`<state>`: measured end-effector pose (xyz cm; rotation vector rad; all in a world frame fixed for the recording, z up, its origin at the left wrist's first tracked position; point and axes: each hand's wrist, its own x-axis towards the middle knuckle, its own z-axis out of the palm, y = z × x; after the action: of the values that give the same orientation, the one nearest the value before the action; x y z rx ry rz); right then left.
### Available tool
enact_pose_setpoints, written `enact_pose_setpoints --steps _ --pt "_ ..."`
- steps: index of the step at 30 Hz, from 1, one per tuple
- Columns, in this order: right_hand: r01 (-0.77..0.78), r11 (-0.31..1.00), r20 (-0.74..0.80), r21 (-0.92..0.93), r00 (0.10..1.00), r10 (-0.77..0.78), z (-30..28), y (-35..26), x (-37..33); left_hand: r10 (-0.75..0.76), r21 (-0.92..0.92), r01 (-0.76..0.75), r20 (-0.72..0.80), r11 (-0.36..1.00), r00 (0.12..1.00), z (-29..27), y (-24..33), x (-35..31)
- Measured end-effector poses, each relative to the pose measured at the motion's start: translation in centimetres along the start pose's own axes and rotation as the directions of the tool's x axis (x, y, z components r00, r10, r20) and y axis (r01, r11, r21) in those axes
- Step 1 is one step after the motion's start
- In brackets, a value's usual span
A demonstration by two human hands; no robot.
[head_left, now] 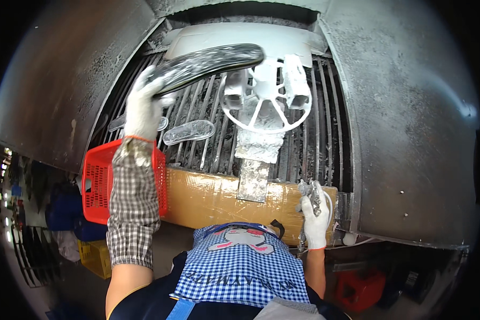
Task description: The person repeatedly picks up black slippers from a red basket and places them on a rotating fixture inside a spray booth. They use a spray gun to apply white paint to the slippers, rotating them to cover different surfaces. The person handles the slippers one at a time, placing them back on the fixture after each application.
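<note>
My left hand [143, 106], in a white glove, is closed on one end of a long black shoe sole [210, 61] flecked with white. The sole is held up over a metal grate, its far end near a white-coated spoked wheel [269, 114]. Two square tube pieces [296, 80] stand on the wheel. At the lower right, my gloved right hand [316, 213] is wrapped around a metal spray gun [307, 192], partly hidden by the fingers. A clear, sole-shaped piece [189, 132] lies on the grate beyond the red basket, with another partly behind my left wrist.
A red plastic basket [98, 181] stands under my left forearm. Brown taped cardboard [202, 197] covers the near edge, with a metal strip [252, 181] across it. Dark metal walls [410, 133] flank the grate. A pale board [240, 40] lies at the back.
</note>
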<state>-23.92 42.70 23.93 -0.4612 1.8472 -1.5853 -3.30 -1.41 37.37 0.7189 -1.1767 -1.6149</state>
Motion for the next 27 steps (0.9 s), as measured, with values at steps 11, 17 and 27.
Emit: enact_pose_setpoints --steps 11,17,27 --pt "0.055 0.997 -0.087 -0.047 0.994 -0.059 -1.1 -0.1 -1.5 -0.094 0.065 0.081 0.237 0.995 0.967 11.4 -3.7 4.6" --pt "0.053 0.998 -0.085 -0.042 0.995 -0.056 -1.1 -0.4 -1.7 -0.142 0.112 0.122 0.195 0.986 0.97 11.4 -4.5 5.5" --pt "0.027 1.0 -0.065 -0.007 0.998 -0.028 -0.9 -0.1 -1.5 0.17 0.85 -0.262 0.205 0.458 0.964 11.6 -4.4 4.9"
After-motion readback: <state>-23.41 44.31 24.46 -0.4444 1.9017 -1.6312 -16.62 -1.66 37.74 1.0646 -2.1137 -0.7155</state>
